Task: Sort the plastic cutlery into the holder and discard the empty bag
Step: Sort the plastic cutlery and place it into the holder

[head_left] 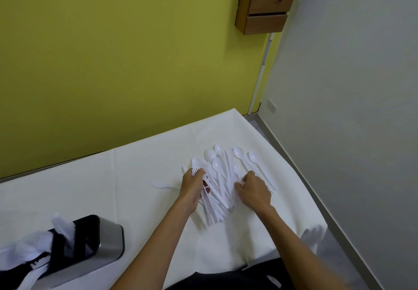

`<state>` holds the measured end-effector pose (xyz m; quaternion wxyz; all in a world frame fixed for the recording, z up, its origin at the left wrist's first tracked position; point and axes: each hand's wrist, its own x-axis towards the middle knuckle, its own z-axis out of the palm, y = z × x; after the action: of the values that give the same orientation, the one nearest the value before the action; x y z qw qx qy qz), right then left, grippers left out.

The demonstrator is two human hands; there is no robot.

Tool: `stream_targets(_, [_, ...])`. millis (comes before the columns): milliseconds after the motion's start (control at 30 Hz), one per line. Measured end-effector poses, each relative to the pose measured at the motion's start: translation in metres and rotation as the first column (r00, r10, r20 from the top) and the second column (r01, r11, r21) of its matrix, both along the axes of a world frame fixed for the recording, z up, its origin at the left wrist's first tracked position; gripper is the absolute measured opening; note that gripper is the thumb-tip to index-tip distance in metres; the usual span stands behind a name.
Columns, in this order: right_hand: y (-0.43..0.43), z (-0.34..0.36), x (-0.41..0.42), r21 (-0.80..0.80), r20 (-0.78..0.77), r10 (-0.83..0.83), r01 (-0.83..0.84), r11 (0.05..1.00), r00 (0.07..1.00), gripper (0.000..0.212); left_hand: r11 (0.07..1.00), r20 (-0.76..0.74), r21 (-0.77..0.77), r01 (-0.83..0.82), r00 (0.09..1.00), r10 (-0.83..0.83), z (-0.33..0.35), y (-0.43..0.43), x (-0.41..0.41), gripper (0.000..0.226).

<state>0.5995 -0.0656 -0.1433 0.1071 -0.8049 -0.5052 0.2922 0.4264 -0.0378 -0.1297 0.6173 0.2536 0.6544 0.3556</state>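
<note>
A pile of white plastic cutlery, spoons, forks and knives, lies on the white tablecloth at the table's right side. My left hand grips a bundle of pieces at the pile's left edge, fork heads sticking out above its fingers. My right hand rests on the pile's right part, fingers curled over some handles; what it holds is unclear. Two spoons lie spread at the far right. The steel and black holder stands at the lower left with white cutlery in it. No bag is visible.
One white piece lies alone left of the pile. The table's right edge drops to a grey floor. A yellow wall runs behind the table, with a wooden drawer unit mounted high on it.
</note>
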Motion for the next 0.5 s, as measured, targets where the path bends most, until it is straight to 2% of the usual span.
stream_targets(67, [0.0,0.001,0.001,-0.013,0.019,0.041,-0.041,0.999,0.999,0.017,1.0,0.066,-0.006,-0.014,0.998,0.015,0.002,-0.003,0.002,0.015])
stream_targets(167, [-0.002,0.001,0.007,0.035,-0.023,-0.016,0.017,0.999,1.0,0.013,1.0,0.122,-0.003,-0.012,0.992,0.012,0.004,-0.006,0.005,0.013])
stream_targets(333, [-0.01,0.015,0.007,0.157,-0.269,-0.078,0.124,0.98,0.96,0.013,0.997,0.153,0.006,-0.071,0.986,0.069,0.003,-0.002,0.009,0.009])
stream_targets(433, [-0.015,0.029,-0.006,0.168,-0.467,0.007,0.081,0.982,0.884,0.018,0.995,0.12,0.023,-0.094,0.989,0.09,0.007,0.0,0.009,0.03])
stream_targets(500, [-0.018,0.035,-0.018,0.141,-0.506,0.113,-0.047,0.989,0.855,0.023,0.997,0.085,0.01,-0.08,0.993,0.079,0.011,0.003,0.008,0.053])
